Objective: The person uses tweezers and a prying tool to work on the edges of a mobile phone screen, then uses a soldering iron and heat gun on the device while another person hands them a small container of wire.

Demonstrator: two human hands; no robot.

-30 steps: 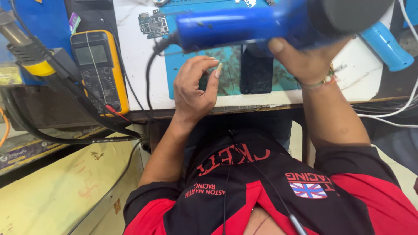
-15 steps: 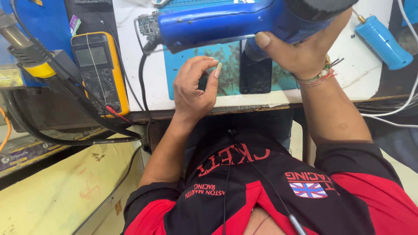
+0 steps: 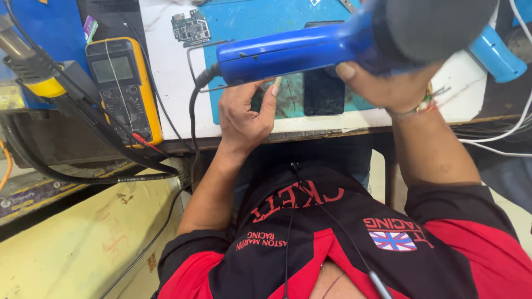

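The right hand (image 3: 388, 88) was clamped around the blue heat gun (image 3: 310, 50), holding it above the desk's (image 3: 166, 99) near edge. The left hand (image 3: 244, 113) rested curled at that edge, fingers loosely bent beside the dark phone (image 3: 323, 94), which lay directly under the gun, between both hands.

Electronics repair workshop, multimeter (image 3: 123, 88), bare circuit board (image 3: 190, 27), blue work mat (image 3: 244, 33), cables

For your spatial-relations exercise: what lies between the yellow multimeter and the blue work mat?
In the head view, bare white tabletop with a small circuit board separates the multimeter from the mat.
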